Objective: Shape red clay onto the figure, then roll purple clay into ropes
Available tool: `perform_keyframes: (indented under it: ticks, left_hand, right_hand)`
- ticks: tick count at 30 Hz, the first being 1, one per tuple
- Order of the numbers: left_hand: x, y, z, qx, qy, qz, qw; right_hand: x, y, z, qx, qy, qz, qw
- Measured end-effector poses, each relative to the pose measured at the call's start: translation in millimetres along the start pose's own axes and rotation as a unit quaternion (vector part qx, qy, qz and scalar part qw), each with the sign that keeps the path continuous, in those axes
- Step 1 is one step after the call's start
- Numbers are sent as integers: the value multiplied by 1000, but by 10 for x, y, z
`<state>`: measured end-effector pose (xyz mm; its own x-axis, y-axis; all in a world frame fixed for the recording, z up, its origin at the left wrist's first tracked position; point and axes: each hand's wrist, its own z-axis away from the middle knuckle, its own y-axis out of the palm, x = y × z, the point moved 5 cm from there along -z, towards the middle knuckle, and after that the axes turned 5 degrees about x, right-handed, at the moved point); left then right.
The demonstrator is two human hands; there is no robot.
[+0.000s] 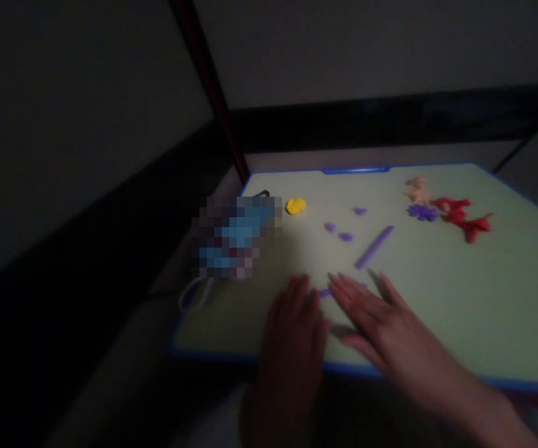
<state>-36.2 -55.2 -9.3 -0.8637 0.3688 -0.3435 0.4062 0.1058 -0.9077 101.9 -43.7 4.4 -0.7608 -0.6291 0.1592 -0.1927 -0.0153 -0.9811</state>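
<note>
A thin purple modelling clay roll [325, 292] lies on the board [484, 298] close to its near edge. My right hand [381, 320] rests across it with fingers stretched out flat, covering much of its length. At the roll's left end is my left hand [294, 323], palm down with fingers extended; whether it touches the roll I cannot tell. Just beyond my right hand sits a thicker purple clay stick [374, 247]. Small purple clay pieces [346, 237] lie farther off.
A yellow clay lump [296, 206] is toward the back left. Pinkish clay [417, 188], a purple flower shape [422, 212] and red clay pieces [465, 218] lie at the right. A blurred-out blue item [245, 230] with a white loop overlaps the left edge.
</note>
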Motion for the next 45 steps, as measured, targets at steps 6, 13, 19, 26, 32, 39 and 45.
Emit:
perform_keyframes:
  ticks: [6, 13, 19, 26, 32, 39, 45]
  left_hand:
    - [-69, -15, -45, 17, 7, -32, 999]
    - [-7, -24, -119, 15, -18, 30, 999]
    - [86, -73, -385, 11, -53, 111, 992]
    - [48, -148, -428, -56, -23, 67, 996]
    - [99, -152, -220, -47, -39, 70, 996]
    - [81, -81, -210, 118, 111, 3, 987]
    - [32, -64, -273, 225, 146, -54, 962]
  right_hand:
    - [8, 11, 12, 3, 0, -4, 1000]
    - [-9, 20, 21, 5, 6, -8, 1000]
    - [-139, -173, 142, -106, 71, -28, 992]
    - [-346, -199, 277, -186, 86, -61, 977]
    - [-349, -207, 272, -177, 78, -70, 979]
    - [-339, -176, 262, -144, 86, -73, 983]
    - [-368, -130, 237, -119, 85, -98, 984]
